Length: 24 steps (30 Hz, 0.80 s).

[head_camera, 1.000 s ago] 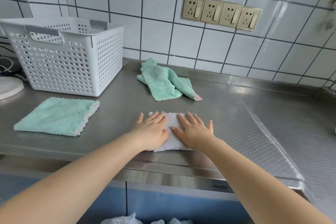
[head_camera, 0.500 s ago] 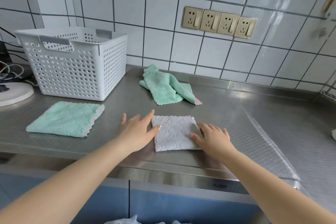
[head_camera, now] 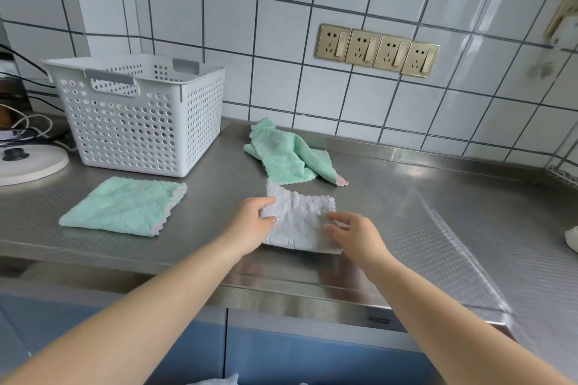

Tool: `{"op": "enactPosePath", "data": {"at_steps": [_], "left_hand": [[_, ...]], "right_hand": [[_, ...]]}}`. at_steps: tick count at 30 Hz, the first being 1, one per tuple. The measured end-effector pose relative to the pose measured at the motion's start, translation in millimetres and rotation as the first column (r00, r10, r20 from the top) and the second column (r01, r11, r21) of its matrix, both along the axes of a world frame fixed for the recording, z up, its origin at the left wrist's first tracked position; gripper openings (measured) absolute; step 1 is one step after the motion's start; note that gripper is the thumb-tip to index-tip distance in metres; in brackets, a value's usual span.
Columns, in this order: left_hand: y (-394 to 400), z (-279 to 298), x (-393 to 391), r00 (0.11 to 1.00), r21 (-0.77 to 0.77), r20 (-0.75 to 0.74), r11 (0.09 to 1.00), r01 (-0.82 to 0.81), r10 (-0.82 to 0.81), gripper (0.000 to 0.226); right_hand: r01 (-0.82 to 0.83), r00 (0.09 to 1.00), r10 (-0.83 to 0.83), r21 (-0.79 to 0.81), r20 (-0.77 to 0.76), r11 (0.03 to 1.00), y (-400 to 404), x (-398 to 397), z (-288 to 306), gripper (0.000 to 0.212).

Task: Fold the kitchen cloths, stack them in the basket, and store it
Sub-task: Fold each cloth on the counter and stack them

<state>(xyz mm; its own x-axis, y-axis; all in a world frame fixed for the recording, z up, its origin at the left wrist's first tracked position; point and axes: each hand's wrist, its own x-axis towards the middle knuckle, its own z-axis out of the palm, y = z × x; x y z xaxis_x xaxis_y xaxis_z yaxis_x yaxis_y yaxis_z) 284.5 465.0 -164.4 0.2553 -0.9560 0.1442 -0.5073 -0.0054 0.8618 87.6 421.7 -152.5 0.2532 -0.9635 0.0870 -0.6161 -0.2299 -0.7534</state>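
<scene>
Left grip (head_camera: 250, 222) pinches the folded grey cloth (head_camera: 300, 222); right grip (head_camera: 353, 233) is released, apparently touching it. The fold may spring open if lifted one-sided.

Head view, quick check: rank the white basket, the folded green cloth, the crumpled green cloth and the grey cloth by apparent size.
1. White basket, clearly largest.
2. Folded green cloth.
3. Crumpled green cloth and grey cloth: these look alike. The first is bunched up, the second partly hidden by the hands, so I won't rank them.

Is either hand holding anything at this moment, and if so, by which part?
The left hand grips the folded grey cloth by its left edge, lifting it slightly. The right hand rests fingertips on its right side, gripping nothing.
</scene>
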Motion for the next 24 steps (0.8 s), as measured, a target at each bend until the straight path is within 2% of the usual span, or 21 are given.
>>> {"op": "enactPosePath", "data": {"at_steps": [4, 6, 15, 24], "left_hand": [[8, 3, 33, 0.999, -0.017, -0.023, 0.999, -0.045, 0.045, 0.046], [16, 6, 56, 0.996, -0.022, 0.006, 0.996, -0.085, 0.085, 0.047], [57, 29, 180, 0.975, -0.062, 0.080, 0.978, -0.201, 0.206, 0.045], [79, 21, 247, 0.946, -0.025, 0.107, 0.952, -0.306, 0.307, 0.045]], "right_hand": [[0.000, 0.984, -0.013, 0.074, 0.177, 0.997, 5, 26, 4, 0.033], [-0.027, 0.977, 0.002, 0.111, 0.215, 0.993, 8, 48, 6, 0.032], [-0.245, 0.943, 0.215, 0.092, 0.254, 0.965, 22, 173, 15, 0.034], [-0.318, 0.934, 0.282, 0.152, 0.218, 0.936, 31, 254, 11, 0.031]]}}
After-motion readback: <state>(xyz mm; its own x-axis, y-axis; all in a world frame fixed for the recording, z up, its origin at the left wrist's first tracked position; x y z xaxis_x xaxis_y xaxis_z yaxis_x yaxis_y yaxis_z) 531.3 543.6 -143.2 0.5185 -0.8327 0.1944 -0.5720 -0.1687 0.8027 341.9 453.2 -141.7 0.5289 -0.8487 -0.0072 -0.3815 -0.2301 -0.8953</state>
